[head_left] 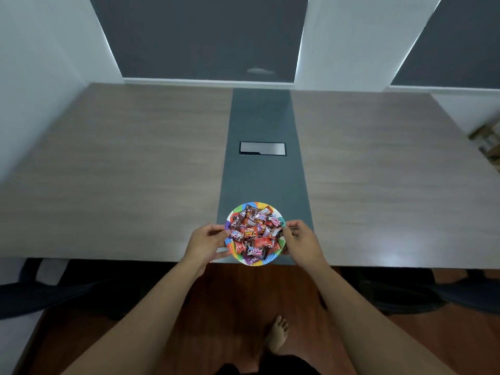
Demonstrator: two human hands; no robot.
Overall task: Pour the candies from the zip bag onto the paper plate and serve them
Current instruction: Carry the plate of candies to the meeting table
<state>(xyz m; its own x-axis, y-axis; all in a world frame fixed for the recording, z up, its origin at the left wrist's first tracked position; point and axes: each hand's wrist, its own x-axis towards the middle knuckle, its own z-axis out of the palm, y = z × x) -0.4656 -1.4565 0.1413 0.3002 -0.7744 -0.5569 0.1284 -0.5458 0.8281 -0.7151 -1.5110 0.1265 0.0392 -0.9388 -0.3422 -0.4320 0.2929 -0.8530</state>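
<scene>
Grey panels and white wall strips stand behind a long wood-grain worktop (113, 171) with a dark grey band running away from you down its middle, a closed metal cable hatch (262, 148) set into that band. At the far left a dark chair (40, 290) is half tucked under the near edge, too shadowed to read clearly. Your left hand (208, 242) grips the left rim of the paper plate (244, 207), thumb on top and fingers curled beneath, so the fingertips are hidden under the plate. The plate is round, with a multicoloured border, so it has no long axis; it sits level at the near edge of the worktop, over the grey band, its nearest part overhanging the edge. Whether it rests on the surface or is lifted just clear, you cannot tell. Candies (255, 234) in red, brown and purple wrappers heap in its middle, lying at every angle; only a few letters on the wrappers are legible. Your right hand (300, 240) pinches the right rim the same way, thumb above, fingers tucked out of sight. Below, a bare foot (278, 334) stands on the reddish wooden floor. At the right edge a pale wooden object (487, 142) is blurred and cut off by the frame.
</scene>
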